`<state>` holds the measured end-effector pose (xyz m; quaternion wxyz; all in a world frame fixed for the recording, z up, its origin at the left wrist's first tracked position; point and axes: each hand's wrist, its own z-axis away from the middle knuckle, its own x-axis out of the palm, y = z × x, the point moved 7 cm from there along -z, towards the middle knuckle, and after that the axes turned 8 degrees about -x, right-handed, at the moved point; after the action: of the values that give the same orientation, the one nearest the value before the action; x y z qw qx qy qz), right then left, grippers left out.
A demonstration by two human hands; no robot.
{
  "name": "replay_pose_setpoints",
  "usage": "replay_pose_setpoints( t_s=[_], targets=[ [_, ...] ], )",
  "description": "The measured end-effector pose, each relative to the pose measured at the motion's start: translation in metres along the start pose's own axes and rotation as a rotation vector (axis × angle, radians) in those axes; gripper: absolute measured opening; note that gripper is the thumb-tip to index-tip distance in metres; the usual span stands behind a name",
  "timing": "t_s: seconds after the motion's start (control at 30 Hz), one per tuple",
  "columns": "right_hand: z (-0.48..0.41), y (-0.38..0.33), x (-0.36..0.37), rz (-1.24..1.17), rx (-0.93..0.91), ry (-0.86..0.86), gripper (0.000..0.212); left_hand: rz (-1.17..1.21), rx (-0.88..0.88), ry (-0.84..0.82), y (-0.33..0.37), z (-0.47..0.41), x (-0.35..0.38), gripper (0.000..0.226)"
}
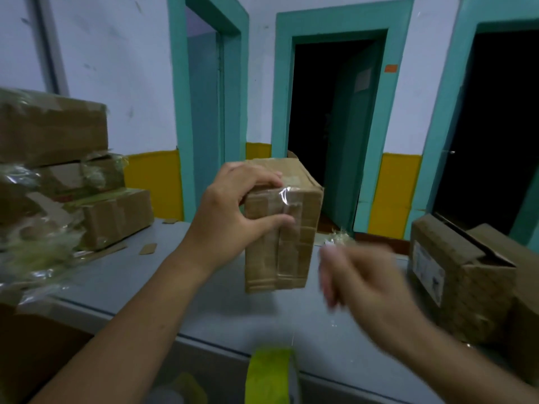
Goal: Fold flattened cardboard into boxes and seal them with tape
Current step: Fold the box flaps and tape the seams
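One upright box (280, 228) between two hands (233, 217) (364, 287)

No text legible, white label (428, 272) on the open cardboard box (472, 298) at three o'clock blurred, paper notice (362, 79) on the door (355, 135) at one o'clock unreadable

This is a makeshift packing room in a plain, institutional-looking building. It has pale walls (116, 68) with a yellow band (154, 182) low down and teal door frames (284, 83) around dark doorways. A grey table (204, 310) carries stacked taped cardboard boxes (58, 135) on the left, an open box (460, 275) on the right, and a roll of tape (268, 374) at the near edge.
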<state>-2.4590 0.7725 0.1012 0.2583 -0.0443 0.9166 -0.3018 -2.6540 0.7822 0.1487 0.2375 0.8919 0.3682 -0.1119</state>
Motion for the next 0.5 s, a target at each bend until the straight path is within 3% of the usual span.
replay_pose_setpoints(
  t_s=[0.07, 0.1, 0.17, 0.23, 0.27, 0.3, 0.37, 0.5],
  targets=[
    [0.036, 0.012, 0.037, -0.093, 0.337, -0.4, 0.069, -0.022, 0.016, 0.014, 0.003, -0.007, -0.003, 0.054],
    [0.056, 0.021, 0.039, -0.13, 0.458, -0.503, 0.065, -0.032, 0.019, 0.017, 0.005, -0.01, -0.004, 0.053],
    [0.085, 0.038, 0.069, -0.134, 0.611, -0.546, 0.046, -0.056, 0.013, 0.016, 0.009, -0.016, -0.004, 0.053],
    [0.111, 0.072, 0.088, -0.029, 0.675, -0.585, 0.055, -0.08, 0.003, 0.006, 0.013, -0.021, -0.002, 0.054],
    [0.118, 0.078, 0.113, -0.125, 0.664, -0.602, 0.062, -0.082, -0.009, 0.007, 0.012, -0.024, -0.001, 0.055],
    [0.12, 0.072, 0.119, -0.248, 0.639, -0.581, 0.059, -0.081, -0.023, 0.006, 0.013, -0.026, -0.001, 0.055],
    [0.107, 0.055, 0.109, -0.451, 0.645, -0.363, 0.038, -0.085, -0.044, -0.005, 0.017, -0.032, -0.001, 0.055],
    [0.09, 0.033, 0.068, -0.403, 0.491, -0.165, 0.014, -0.131, -0.101, -0.007, 0.013, -0.046, -0.014, 0.052]
  ],
)
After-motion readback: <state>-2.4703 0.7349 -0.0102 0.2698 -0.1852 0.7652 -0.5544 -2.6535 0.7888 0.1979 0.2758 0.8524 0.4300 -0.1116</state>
